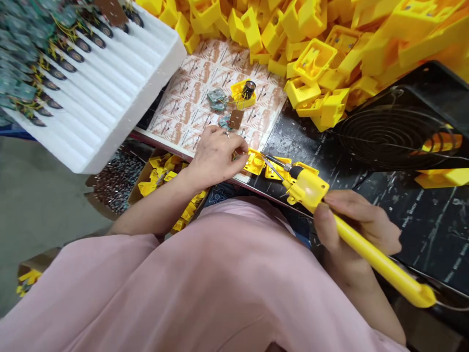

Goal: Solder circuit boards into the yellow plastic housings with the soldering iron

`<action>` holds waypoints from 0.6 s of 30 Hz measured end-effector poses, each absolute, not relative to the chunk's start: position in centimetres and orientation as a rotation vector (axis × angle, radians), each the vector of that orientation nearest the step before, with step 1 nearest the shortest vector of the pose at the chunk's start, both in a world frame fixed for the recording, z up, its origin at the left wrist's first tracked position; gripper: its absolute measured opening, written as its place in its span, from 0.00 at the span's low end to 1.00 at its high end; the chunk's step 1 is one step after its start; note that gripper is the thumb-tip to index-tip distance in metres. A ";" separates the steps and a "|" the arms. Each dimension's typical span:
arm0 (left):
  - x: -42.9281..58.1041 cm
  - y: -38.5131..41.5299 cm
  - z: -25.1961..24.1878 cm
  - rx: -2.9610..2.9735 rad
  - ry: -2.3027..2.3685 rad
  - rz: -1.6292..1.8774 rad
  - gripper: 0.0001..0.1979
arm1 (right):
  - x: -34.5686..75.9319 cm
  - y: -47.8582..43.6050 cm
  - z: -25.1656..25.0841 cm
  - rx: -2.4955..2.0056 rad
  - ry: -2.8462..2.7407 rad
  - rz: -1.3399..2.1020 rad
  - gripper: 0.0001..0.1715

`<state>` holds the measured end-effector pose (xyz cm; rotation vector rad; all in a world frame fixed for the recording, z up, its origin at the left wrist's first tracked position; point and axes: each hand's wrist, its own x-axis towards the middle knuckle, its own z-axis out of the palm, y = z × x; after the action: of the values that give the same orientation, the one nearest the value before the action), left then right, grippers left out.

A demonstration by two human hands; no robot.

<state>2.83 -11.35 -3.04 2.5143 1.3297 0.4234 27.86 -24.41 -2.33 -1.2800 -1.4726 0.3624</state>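
Yellow plastic housing (254,163) rests on the black worktop (304,129), with a second housing (278,168) just beside it. Left hand (214,156): fingers (237,153) held together at the housing's left edge. Right hand (355,230): fingers (340,198) clamped around a yellow electric screwdriver (377,259), right of the housing, metal shaft directed toward it. Printed paper sheet (216,93) lies beyond the housing.

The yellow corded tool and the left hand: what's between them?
In the head view, a small yellow plastic housing sits between the left hand and the yellow corded tool.
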 end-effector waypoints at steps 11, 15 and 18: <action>3.5 -11.3 -3.6 2.578 1.342 0.494 0.12 | 26.9 -23.2 -1.0 -1.095 -1.991 0.071 0.15; 3.6 -11.3 -3.7 2.639 1.324 0.537 0.13 | 27.2 -23.2 -0.4 -1.095 -2.085 0.080 0.14; 3.6 -11.2 -3.8 2.665 1.329 0.542 0.13 | 27.6 -23.4 0.2 -1.168 -2.041 0.086 0.08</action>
<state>3.59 -11.22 -3.76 2.6648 1.3294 0.5419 27.65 -23.44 0.23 -1.1685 -2.0405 0.0858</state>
